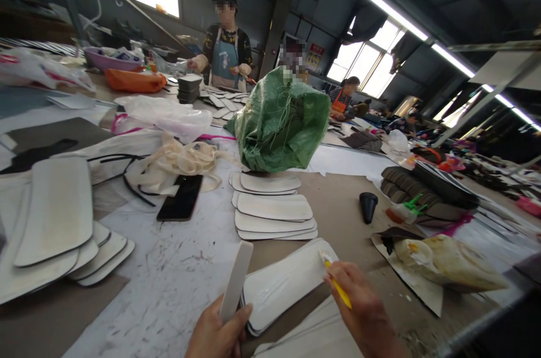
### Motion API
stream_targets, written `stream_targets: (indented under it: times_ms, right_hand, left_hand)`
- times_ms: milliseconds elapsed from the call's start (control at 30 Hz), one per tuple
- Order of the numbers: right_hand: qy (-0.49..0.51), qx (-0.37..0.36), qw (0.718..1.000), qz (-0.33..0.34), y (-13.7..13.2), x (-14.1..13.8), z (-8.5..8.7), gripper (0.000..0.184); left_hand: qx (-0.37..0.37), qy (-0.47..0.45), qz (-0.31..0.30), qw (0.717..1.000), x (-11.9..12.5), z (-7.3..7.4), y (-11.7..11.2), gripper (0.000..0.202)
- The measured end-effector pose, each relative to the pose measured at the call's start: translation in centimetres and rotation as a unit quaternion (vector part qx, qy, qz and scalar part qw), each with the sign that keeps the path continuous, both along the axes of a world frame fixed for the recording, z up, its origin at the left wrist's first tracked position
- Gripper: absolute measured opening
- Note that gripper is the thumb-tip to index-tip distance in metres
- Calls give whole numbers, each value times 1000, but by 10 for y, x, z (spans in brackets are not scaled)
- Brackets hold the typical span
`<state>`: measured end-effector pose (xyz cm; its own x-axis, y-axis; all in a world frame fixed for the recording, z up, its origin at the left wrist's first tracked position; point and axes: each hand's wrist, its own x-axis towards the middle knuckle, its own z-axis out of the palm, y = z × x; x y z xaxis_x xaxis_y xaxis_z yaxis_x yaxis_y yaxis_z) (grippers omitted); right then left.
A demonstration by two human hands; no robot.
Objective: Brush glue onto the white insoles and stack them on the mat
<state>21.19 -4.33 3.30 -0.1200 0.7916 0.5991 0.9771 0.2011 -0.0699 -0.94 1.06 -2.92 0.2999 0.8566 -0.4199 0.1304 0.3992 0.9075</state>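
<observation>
My left hand (222,324) is closed around a narrow-looking white panel (236,282), which stands tilted upward. Its thumb tip lies at the left edge of a small stack of white rounded panels (287,287), whose top one has a wet, shiny streak. In my right hand (359,301) is a yellow-handled brush (340,292), its bristles on the upper right end of that top panel. More white panels (313,335) lie partly under my right forearm. Farther up, overlapping rows of similar panels (274,207) rest on brown sheet material (338,194).
A green woven sack (281,121) stands behind the rows. Left are a phone (181,198), cream cloth strips (186,160) and stacked panels (59,211). Right are a black cone (368,207), a stained plastic bag (448,262) and dark stacks (406,191). Co-workers (228,42) stand across the table.
</observation>
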Motion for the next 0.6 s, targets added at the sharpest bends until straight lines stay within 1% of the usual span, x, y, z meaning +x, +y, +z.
stream_targets:
  times_ms: [33, 100, 167, 200, 233, 267, 300, 333, 367, 400, 467, 500, 533, 600]
  right_hand:
    - [4, -3, 1000, 4, 1, -4, -1, 9]
    - [48, -40, 996, 63, 0, -23, -2, 10]
    - [140, -81, 979, 128, -3, -47, -1, 10]
    - [196, -94, 967, 136, -4, -58, 0, 9]
    - [253, -108, 954, 118, -5, -65, 2, 7]
    - [306, -125, 941, 78, -4, -68, 3, 8]
    - [345, -142, 928, 28, -4, -67, 4, 13]
    - [362, -156, 919, -18, -3, -60, 6, 17]
    - [359, -163, 917, -58, -1, -48, 7, 20]
    - [340, -159, 922, -91, 0, -34, 8, 23]
    - [270, -117, 944, -146, 1, -4, 10, 25]
    - [233, -89, 956, -156, 1, 9, 11, 25]
    - [199, -62, 966, -151, 0, 17, 11, 23]
    - [144, -15, 985, -99, -3, 18, 7, 16]
  left_hand:
    - [-2, -4, -1, 1000, 0, 0, 0, 29]
    - [0, -10, -3, 1000, -1, 0, 0, 29]
    - [7, -14, -9, 1000, -1, 0, 1, 31]
    - [6, -15, -10, 1000, -1, 1, 1, 31]
    - [5, -17, -11, 1000, -1, 1, 2, 31]
    - [2, -18, -10, 1000, -1, 1, 2, 30]
    - [-1, -20, -7, 1000, -1, 2, 2, 29]
    - [-5, -22, -3, 1000, -1, 2, 2, 27]
    - [-8, -25, 2, 1000, -1, 2, 2, 26]
    - [-9, -28, 4, 1000, -1, 1, 1, 25]
    - [-9, -30, 2, 1000, -1, 0, 1, 25]
    - [-7, -29, -1, 1000, -2, 0, 1, 25]
    - [-4, -26, -3, 1000, -2, 0, 1, 25]
    - [-1, -22, -1, 1000, -2, 1, 1, 25]
